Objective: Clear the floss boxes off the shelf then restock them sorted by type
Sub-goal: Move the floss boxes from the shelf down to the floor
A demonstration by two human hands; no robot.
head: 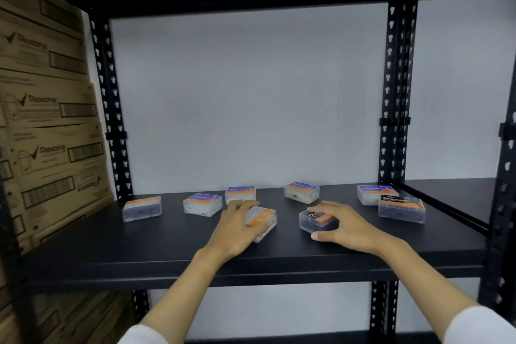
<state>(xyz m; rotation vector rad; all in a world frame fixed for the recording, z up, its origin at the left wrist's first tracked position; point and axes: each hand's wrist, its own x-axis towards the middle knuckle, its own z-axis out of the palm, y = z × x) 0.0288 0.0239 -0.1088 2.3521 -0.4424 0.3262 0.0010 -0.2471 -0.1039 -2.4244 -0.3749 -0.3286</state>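
Eight floss boxes lie on the black shelf. The left hand grasps an orange-labelled box; the right hand grasps a black-labelled box.

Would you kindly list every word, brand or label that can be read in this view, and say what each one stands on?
"Rexona": printed on several of the stacked cardboard cartons at the left.
"Charcoal": black label on the floss box at the right of the shelf.
"Round": purple label on a rear floss box.
Blurred: the other purple labels, the carton barcodes and fine print, and the boxes under the left hand and right hand.
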